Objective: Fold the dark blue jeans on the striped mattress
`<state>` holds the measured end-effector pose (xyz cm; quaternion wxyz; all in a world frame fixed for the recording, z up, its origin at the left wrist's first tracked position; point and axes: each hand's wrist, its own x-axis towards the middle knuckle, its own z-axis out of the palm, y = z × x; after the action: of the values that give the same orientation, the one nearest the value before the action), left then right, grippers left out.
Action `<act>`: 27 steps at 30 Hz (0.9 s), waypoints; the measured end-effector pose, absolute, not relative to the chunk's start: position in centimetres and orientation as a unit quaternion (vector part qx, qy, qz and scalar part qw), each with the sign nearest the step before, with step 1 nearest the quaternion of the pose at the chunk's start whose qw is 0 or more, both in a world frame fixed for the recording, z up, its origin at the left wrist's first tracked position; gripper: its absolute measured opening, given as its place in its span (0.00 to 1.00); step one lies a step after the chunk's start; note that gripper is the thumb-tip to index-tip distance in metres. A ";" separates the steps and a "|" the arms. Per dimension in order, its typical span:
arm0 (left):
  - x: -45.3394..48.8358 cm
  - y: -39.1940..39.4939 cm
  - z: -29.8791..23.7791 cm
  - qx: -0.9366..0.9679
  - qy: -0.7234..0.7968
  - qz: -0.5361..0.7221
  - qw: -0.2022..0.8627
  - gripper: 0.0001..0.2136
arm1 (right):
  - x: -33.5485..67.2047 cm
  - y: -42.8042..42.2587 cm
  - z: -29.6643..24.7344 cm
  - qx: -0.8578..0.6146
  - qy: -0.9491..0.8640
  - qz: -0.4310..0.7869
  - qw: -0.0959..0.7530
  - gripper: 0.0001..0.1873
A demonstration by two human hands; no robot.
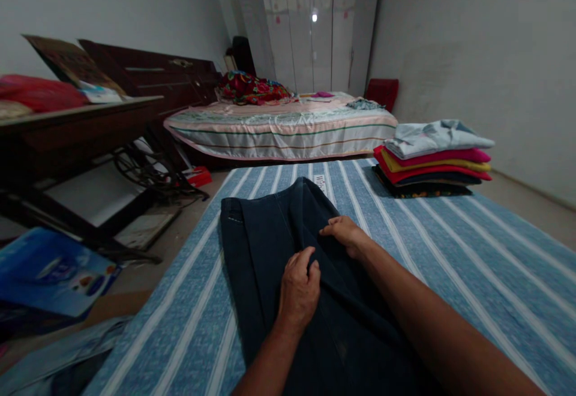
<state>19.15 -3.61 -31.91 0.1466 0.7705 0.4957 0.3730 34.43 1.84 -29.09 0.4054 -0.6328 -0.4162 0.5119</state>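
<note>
Dark navy trousers (270, 240) lie on the blue-and-white striped bed cover, waist end away from me and the near end running out of view at the bottom. A raised fold of cloth runs down their middle to the right. My left hand (300, 288) rests on the trousers with its fingers curled and closed on the cloth beside that fold. Further up and to the right, my right hand (345, 234) pinches the right part of the trousers between thumb and fingers. The fingertips of both hands are partly hidden.
A stack of folded clothes (434, 165) sits at the right on the striped cover (418, 222). Beyond stands another bed (279, 129) with a floral bundle (252, 87). To the left are a treadle table (85, 114) and a blue box (54, 273) on the floor.
</note>
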 end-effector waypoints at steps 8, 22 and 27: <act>19.2 -3.7 -31.7 0.761 0.499 0.380 0.169 0.14 | 34.8 1.2 -28.8 -0.564 -0.366 0.596 0.439 0.10; 18.2 -3.8 -31.1 0.736 0.484 0.372 0.294 0.24 | 30.5 -7.0 -26.2 -0.560 -0.715 0.316 0.274 0.14; 18.1 -3.5 -31.2 0.703 0.503 0.410 0.291 0.16 | 32.5 -6.8 -25.9 -0.475 -0.760 0.340 0.285 0.12</act>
<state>18.14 -3.51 -31.19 0.2914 0.7025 0.5034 0.4100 32.47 -6.80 -25.91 0.2848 -0.4750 -0.7602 0.3397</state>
